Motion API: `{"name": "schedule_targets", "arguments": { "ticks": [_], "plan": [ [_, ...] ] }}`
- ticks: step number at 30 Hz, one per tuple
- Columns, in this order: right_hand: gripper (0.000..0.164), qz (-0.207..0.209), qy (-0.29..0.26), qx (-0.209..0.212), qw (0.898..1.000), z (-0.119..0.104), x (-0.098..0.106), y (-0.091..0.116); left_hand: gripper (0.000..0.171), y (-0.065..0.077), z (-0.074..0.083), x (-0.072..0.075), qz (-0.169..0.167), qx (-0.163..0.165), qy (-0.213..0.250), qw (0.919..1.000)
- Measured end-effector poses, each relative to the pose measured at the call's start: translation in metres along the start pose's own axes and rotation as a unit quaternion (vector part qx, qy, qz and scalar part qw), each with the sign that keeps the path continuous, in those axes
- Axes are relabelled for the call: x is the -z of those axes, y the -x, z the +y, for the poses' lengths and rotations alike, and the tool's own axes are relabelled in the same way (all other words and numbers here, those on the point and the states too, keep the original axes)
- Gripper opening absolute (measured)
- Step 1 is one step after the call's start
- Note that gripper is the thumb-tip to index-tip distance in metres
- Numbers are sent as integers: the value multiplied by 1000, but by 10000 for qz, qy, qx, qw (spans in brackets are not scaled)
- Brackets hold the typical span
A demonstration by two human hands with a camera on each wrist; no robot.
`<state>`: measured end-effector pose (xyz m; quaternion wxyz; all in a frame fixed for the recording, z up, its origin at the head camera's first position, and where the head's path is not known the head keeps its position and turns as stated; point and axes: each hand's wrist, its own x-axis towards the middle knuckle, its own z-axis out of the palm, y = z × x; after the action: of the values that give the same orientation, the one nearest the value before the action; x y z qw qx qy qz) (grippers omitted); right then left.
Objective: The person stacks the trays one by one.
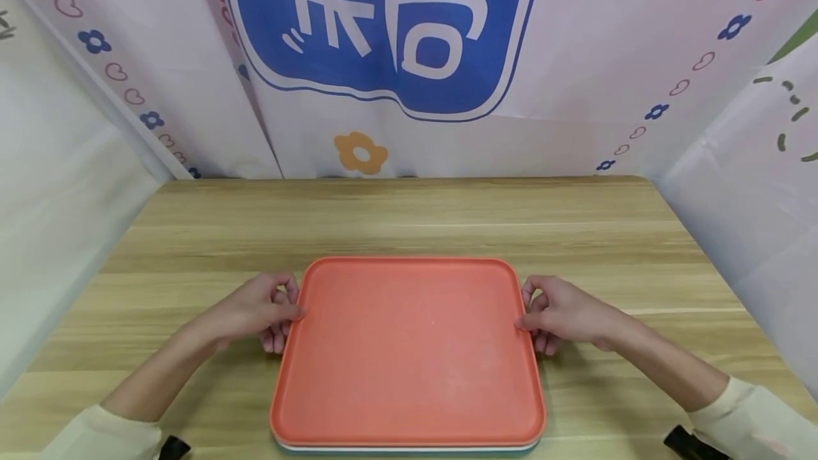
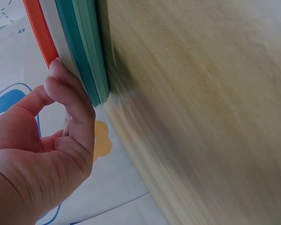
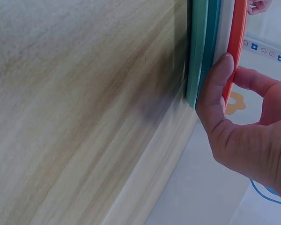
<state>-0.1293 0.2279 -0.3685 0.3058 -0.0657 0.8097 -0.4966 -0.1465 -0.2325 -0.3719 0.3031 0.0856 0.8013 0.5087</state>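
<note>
An orange-red rectangular tray (image 1: 412, 353) with rounded corners and a raised rim lies on top of a stack of trays. Beneath it, the left wrist view shows the edges of a white tray (image 2: 56, 35), a dark teal tray (image 2: 74, 35) and a light green layer (image 2: 92, 47). My left hand (image 1: 262, 311) pinches the orange-red tray's left rim, thumb over the top. On the opposite side my right hand (image 1: 562, 314) pinches its right rim; in the right wrist view a fingertip (image 3: 225, 61) lies against the white and orange-red edges.
The stack stands on a wood-grain table (image 1: 409, 222) near its front side. A white printed cloth (image 1: 543, 140) with a blue sign and flowers hangs behind the table. Pale cloth walls (image 1: 57, 183) close off both sides.
</note>
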Motion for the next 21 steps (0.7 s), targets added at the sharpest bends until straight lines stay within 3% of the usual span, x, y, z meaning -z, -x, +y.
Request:
{"name": "schedule_targets", "arguments": {
  "ticks": [21],
  "plan": [
    [26, -56, 226, 143, 9996, -1, 0, 0, 21, 1, -7, 2, -60, -86, -53, 9999]
  ]
}}
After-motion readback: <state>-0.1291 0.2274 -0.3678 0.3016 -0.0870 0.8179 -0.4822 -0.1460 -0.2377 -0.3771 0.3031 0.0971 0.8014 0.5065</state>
